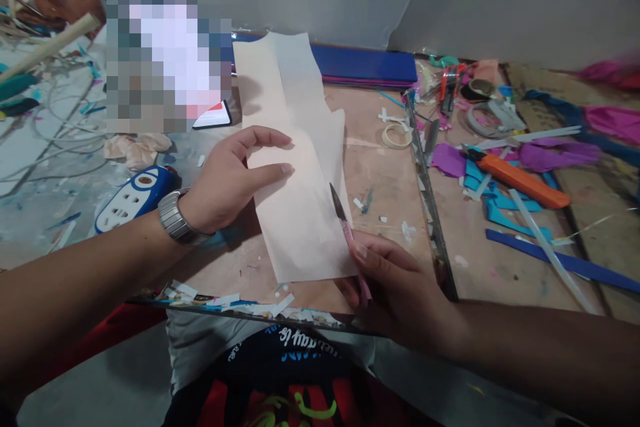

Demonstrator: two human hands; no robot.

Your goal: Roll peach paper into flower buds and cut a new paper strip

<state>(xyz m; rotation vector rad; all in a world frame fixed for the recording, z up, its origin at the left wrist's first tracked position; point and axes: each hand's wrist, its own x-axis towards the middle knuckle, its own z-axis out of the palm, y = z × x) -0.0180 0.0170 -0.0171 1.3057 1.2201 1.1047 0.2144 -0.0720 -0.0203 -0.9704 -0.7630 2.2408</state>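
A long cream sheet of paper point(295, 220) with a stepped right edge and folds lies across the board in front of me. My left hand point(240, 173) holds it from the left side, thumb and index finger curved over its surface; the other fingers are hidden. Pink-handled scissors point(347, 233) are in my right hand point(390, 273), whose fingers wrap round the handles. Their dark blade points away from me at the paper's right edge, overlapping it. Whether the blades are apart I cannot tell.
A blue-and-white power strip point(127, 200) sits left of the paper. At the back lies a blue stack of sheets point(370, 67). Right are a tape roll point(397, 136), an orange cutter knife point(523, 177) and coloured scraps. A metal strip point(434, 233) edges the board.
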